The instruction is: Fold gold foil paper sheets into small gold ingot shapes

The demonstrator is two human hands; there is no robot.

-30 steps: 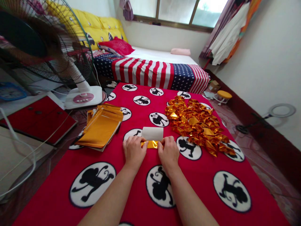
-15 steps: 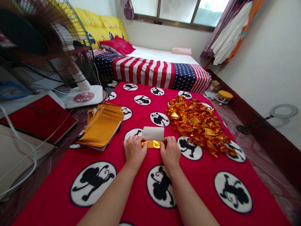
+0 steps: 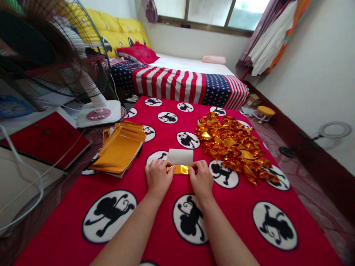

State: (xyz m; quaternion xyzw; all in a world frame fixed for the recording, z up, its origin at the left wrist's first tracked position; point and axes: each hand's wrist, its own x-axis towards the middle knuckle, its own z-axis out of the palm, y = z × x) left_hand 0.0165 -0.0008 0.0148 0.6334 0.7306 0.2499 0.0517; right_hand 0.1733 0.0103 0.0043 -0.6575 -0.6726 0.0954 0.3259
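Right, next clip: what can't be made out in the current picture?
All in the head view:
- Ends of the gold strip: at least partly covered by the left hand and right hand; whether they pinch or only press is hidden.
- Gold sheets: count hidden by the top ones.
- Foil pile: overlapping pieces, uncountable.
- Fan: cut off by the picture edge, blades blurred.
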